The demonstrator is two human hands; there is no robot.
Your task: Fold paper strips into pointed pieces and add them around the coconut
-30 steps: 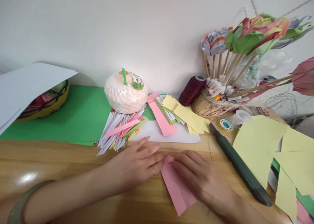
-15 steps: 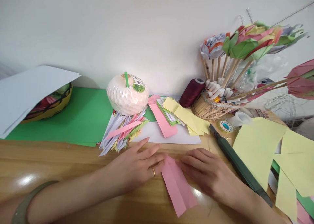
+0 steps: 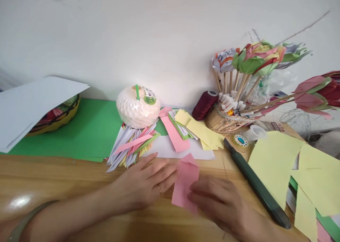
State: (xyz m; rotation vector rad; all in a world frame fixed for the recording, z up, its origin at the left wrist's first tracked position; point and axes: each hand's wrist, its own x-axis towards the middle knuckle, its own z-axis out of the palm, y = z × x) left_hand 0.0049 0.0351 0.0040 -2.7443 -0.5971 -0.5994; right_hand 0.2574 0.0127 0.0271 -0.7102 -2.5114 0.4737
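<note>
A small pink paper (image 3: 185, 182) with folded corners at its top end is raised between my hands, a little blurred. My right hand (image 3: 221, 199) pinches it at its right edge. Beside its left edge, my left hand (image 3: 151, 182) has its fingers spread above the wooden table (image 3: 79, 178); whether its fingertips touch the paper is unclear. Behind my left hand lies a bundle of folded paper strips (image 3: 130, 146) in white, pink, green and yellow. Flat pink strips (image 3: 175, 132) and yellow strips (image 3: 202, 127) lie farther back.
A wrapped coconut (image 3: 138, 107) sits on green sheets (image 3: 90, 128). White sheets (image 3: 39, 104) cover a basket at left. At right are a dark green cutter (image 3: 257, 185), yellow paper (image 3: 276, 164), maroon thread (image 3: 204, 105) and paper flowers (image 3: 260, 58) in a holder.
The pink paper has turned more upright and moved up, with my right hand now gripping its right edge. My left hand has shifted slightly left, off the paper's top. The view has tilted slightly.
</note>
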